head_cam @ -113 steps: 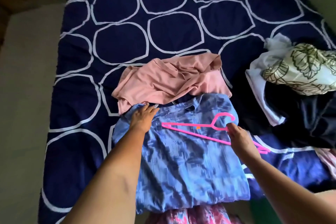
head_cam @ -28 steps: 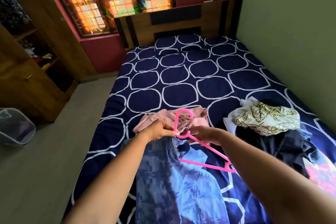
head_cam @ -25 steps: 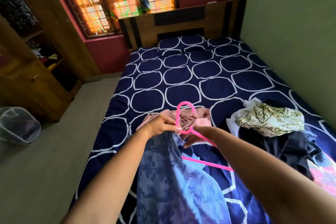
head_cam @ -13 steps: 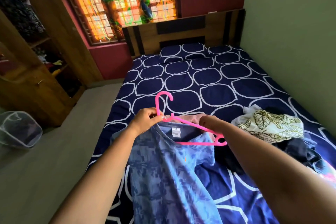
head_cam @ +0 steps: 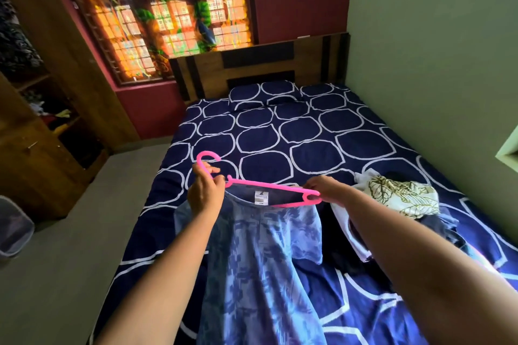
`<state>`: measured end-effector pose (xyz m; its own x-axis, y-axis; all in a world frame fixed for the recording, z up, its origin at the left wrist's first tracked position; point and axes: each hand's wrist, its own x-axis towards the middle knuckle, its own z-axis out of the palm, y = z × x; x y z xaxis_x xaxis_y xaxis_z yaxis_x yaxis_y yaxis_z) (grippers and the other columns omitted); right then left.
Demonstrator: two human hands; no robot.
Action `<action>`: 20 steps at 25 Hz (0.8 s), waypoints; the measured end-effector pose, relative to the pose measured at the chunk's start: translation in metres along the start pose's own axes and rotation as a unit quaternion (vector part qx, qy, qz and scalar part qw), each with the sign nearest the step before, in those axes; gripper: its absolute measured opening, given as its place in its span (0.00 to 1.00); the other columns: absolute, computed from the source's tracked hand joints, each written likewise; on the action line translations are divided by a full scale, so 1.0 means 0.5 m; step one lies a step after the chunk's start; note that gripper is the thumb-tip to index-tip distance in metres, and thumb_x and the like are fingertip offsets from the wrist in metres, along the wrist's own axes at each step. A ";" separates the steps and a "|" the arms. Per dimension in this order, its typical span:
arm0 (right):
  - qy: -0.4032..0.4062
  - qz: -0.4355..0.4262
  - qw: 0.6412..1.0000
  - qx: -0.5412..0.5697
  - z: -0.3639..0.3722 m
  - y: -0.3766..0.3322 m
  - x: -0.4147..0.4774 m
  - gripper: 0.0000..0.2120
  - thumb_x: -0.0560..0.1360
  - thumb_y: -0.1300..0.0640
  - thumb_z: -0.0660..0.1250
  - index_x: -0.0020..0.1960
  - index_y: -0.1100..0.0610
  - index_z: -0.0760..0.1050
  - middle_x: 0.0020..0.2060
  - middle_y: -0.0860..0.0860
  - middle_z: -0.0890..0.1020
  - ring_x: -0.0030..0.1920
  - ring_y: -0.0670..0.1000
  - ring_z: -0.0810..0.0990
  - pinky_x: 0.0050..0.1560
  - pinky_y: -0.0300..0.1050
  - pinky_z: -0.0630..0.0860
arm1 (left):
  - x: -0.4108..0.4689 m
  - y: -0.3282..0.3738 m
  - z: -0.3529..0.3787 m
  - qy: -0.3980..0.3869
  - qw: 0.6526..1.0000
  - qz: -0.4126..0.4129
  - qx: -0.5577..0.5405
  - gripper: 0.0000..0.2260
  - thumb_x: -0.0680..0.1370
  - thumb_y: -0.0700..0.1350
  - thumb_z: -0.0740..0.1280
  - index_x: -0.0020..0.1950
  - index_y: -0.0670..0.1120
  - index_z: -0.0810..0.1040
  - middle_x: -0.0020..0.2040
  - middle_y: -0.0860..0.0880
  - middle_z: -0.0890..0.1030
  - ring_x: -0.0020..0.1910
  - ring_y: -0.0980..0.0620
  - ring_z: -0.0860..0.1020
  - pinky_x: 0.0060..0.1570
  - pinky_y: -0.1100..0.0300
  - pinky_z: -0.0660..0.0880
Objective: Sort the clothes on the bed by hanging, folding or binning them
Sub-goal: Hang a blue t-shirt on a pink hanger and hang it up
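— While the blue shirt (head_cam: 260, 260) drapes from centre frame to the lower edge, over the bed (head_cam: 280, 137), with its collar on the pink hanger (head_cam: 269, 185), how do the hands sit?
— Left hand (head_cam: 206, 193) curls round the hanger's neck below the hook; right hand (head_cam: 326, 189) pinches its far tip. Judgement: fabric light, limp, likely to slide on plastic. Hold the stiff hanger; pull at the shoulder seam.

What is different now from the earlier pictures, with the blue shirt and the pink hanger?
The blue patterned shirt, earlier flat on the bed, now hangs lifted from the pink plastic hanger, which earlier lay on top of it. The left hand went from pressing the shirt to gripping the hanger near its hook; the right hand pinches the hanger's other end. The leaf-print cloth pile stayed in place.
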<state>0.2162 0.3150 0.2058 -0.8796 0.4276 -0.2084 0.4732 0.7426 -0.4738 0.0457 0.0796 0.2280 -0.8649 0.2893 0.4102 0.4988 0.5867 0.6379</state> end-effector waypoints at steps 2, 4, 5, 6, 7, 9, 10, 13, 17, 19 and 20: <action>0.024 0.017 0.999 0.026 -0.004 -0.003 0.002 0.11 0.72 0.64 0.66 0.52 0.58 0.82 0.48 0.54 0.83 0.45 0.47 0.76 0.43 0.37 0.69 | 0.005 0.003 0.004 0.004 1.000 -0.017 -0.001 0.15 0.78 0.41 0.62 0.61 0.37 0.64 0.54 0.50 0.83 0.47 0.40 0.81 0.38 0.48 0.75; 0.024 0.007 0.999 0.027 -0.008 -0.004 0.006 0.11 0.72 0.64 0.65 0.51 0.57 0.82 0.45 0.54 0.83 0.44 0.48 0.76 0.43 0.37 0.69 | 0.011 0.010 0.005 0.016 0.999 -0.039 0.008 0.12 0.79 0.41 0.60 0.60 0.38 0.64 0.55 0.48 0.82 0.47 0.38 0.81 0.38 0.48 0.73; 0.021 0.006 1.000 0.023 -0.010 -0.006 0.005 0.10 0.72 0.64 0.66 0.50 0.57 0.81 0.43 0.53 0.82 0.43 0.48 0.75 0.41 0.37 0.69 | 0.014 0.013 0.003 0.023 0.998 -0.052 0.008 0.11 0.79 0.41 0.59 0.59 0.40 0.64 0.56 0.47 0.82 0.47 0.37 0.80 0.39 0.48 0.73; 0.019 0.005 1.000 0.017 -0.011 -0.007 0.004 0.08 0.72 0.65 0.66 0.47 0.56 0.81 0.39 0.52 0.80 0.41 0.48 0.75 0.38 0.37 0.68 | 0.018 0.014 0.002 0.028 0.997 -0.068 0.009 0.10 0.79 0.41 0.59 0.59 0.41 0.64 0.56 0.46 0.82 0.47 0.36 0.80 0.39 0.48 0.73; 0.020 0.002 1.000 0.014 -0.010 -0.008 0.001 0.08 0.71 0.65 0.66 0.41 0.54 0.79 0.34 0.50 0.78 0.39 0.48 0.73 0.34 0.35 0.67 | 0.023 0.012 0.001 0.034 0.996 -0.081 0.010 0.09 0.79 0.41 0.58 0.58 0.42 0.64 0.56 0.44 0.82 0.47 0.35 0.80 0.39 0.48 0.73; 0.025 -0.001 1.000 0.015 -0.009 -0.013 -0.006 0.13 0.70 0.65 0.66 0.33 0.49 0.71 0.28 0.46 0.73 0.35 0.48 0.71 0.28 0.32 0.63 | 0.034 0.006 -0.001 0.038 0.992 -0.120 0.019 0.07 0.80 0.42 0.57 0.57 0.43 0.65 0.55 0.41 0.81 0.47 0.34 0.79 0.37 0.51 0.67; 0.023 -0.001 1.000 0.009 -0.011 -0.016 -0.009 0.14 0.70 0.65 0.66 0.32 0.49 0.70 0.27 0.46 0.72 0.35 0.48 0.71 0.28 0.32 0.63 | 0.038 0.004 -0.003 0.036 0.989 -0.144 0.019 0.05 0.81 0.43 0.56 0.56 0.45 0.64 0.55 0.40 0.81 0.48 0.34 0.78 0.37 0.52 0.64; 0.015 0.008 1.000 -0.013 -0.027 -0.024 -0.012 0.07 0.70 0.64 0.66 0.38 0.52 0.77 0.29 0.47 0.75 0.38 0.51 0.75 0.32 0.34 0.66 | 0.040 0.005 -0.010 0.030 0.987 -0.152 0.031 0.02 0.81 0.43 0.55 0.53 0.47 0.64 0.55 0.39 0.81 0.50 0.34 0.78 0.38 0.53 0.63; -0.008 0.028 0.993 -0.112 -0.050 -0.038 -0.006 0.09 0.72 0.62 0.62 0.49 0.61 0.80 0.46 0.56 0.84 0.49 0.55 0.81 0.39 0.41 0.69 | 0.035 0.010 -0.013 0.046 0.997 -0.052 0.034 0.07 0.79 0.39 0.58 0.55 0.43 0.65 0.53 0.41 0.82 0.43 0.35 0.79 0.34 0.53 0.68; -0.017 0.037 0.992 -0.123 -0.058 -0.037 -0.003 0.10 0.73 0.62 0.61 0.49 0.61 0.80 0.46 0.55 0.85 0.50 0.53 0.82 0.35 0.38 0.68 | 0.038 0.008 -0.009 0.045 0.999 -0.005 0.003 0.07 0.77 0.37 0.58 0.55 0.41 0.65 0.53 0.46 0.82 0.41 0.37 0.80 0.33 0.52 0.71; -0.017 0.042 0.992 -0.120 -0.062 -0.034 -0.001 0.10 0.73 0.62 0.61 0.49 0.61 0.80 0.45 0.54 0.85 0.50 0.53 0.82 0.34 0.37 0.67 | 0.041 0.005 -0.007 0.037 0.999 0.017 -0.017 0.07 0.77 0.36 0.58 0.54 0.40 0.64 0.52 0.47 0.82 0.41 0.37 0.80 0.34 0.49 0.73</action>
<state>0.2103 0.3183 0.2406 -0.8360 0.4781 -0.2693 0.5387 0.8086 -0.2366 0.0295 0.0844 0.2401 -0.8410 0.2508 0.4793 0.5312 0.5508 0.6437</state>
